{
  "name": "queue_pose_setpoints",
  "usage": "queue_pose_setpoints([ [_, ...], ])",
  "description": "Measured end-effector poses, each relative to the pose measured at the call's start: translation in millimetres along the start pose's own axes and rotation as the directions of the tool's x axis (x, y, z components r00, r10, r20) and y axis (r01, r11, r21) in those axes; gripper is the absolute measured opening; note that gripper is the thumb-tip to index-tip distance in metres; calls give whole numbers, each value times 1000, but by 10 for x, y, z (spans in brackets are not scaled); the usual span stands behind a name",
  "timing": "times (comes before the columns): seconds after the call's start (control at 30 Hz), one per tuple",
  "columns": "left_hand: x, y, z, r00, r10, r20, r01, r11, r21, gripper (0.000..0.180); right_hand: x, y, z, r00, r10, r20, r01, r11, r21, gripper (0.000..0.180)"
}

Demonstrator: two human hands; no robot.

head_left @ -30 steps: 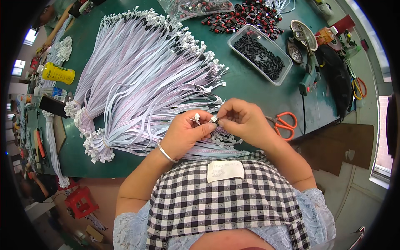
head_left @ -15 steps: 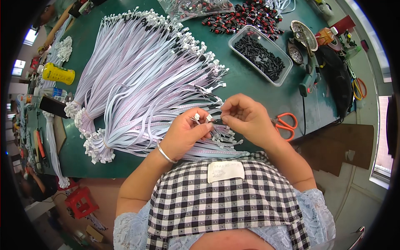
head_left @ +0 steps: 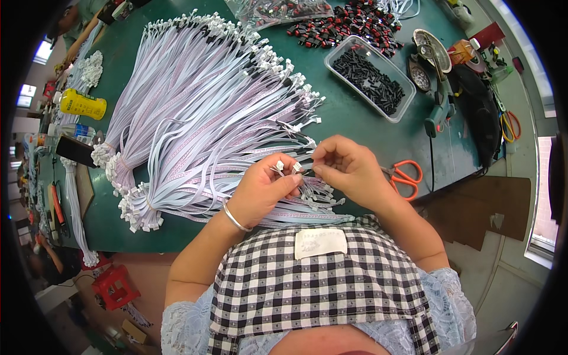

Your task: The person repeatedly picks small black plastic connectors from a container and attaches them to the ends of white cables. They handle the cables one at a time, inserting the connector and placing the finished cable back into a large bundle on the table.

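Note:
My left hand point(head_left: 266, 188), with a silver bangle at the wrist, pinches the end of a flat white cable with small white connectors point(head_left: 297, 168) sticking up between thumb and fingers. Just right of it, my right hand point(head_left: 349, 170) is closed, thumb against curled fingers, by a thin dark piece at the cable end. What sits in that pinch is too small to make out. Under and beyond both hands spread large tied bundles of flat white and pinkish cables point(head_left: 195, 106), their connector ends fanned toward the right. Orange-handled scissors point(head_left: 407, 179) lie beside my right wrist.
On the green table point(head_left: 307, 59), a clear plastic box point(head_left: 358, 92) holds short black tubes point(head_left: 370, 77). Behind it lie a heap of black-and-red parts point(head_left: 355, 26) and a plastic bag point(head_left: 278, 12). A corded green tool point(head_left: 439, 112) stands right; a yellow bottle point(head_left: 83, 105) lies left.
My right hand has shifted very slightly left, its pinch still closed. My left hand and the cables look unmoved.

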State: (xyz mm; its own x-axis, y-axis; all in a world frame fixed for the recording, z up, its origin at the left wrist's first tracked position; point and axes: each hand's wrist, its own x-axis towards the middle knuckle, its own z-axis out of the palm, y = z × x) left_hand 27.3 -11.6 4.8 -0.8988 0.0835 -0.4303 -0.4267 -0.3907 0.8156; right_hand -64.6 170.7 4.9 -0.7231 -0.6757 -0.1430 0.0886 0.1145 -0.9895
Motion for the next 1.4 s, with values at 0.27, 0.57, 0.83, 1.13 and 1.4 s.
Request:
queue_pose_setpoints([
  [0.27, 15, -31, -16, 1000, 24, 6, -25, 999, 37, 9, -2, -4, 19, 1000, 2, 10, -3, 1000, 15, 15],
  [0.57, -16, -24, -43, 999, 45, 20, -47, 997, 66, 14, -48, -57, 90, 997, 46, 54, -46, 999, 1, 17],
  [0.83, -159, 145, 45, 981, 185, 63, -192, 853, 486, 23, -77, -68, 42, 971, 191, 144, -225, 934, 278, 10],
  [1.13, -211, 122, -95, 984, 154, 88, -177, 856, 486, 34, -120, -62, 122, 994, 102, 42, -109, 972, 209, 11],
  [1.4, -212, 143, -46, 989, 143, 36, -145, 892, 429, 31, -152, -68, 151, 998, 53, -24, -49, 988, 145, 11],
])
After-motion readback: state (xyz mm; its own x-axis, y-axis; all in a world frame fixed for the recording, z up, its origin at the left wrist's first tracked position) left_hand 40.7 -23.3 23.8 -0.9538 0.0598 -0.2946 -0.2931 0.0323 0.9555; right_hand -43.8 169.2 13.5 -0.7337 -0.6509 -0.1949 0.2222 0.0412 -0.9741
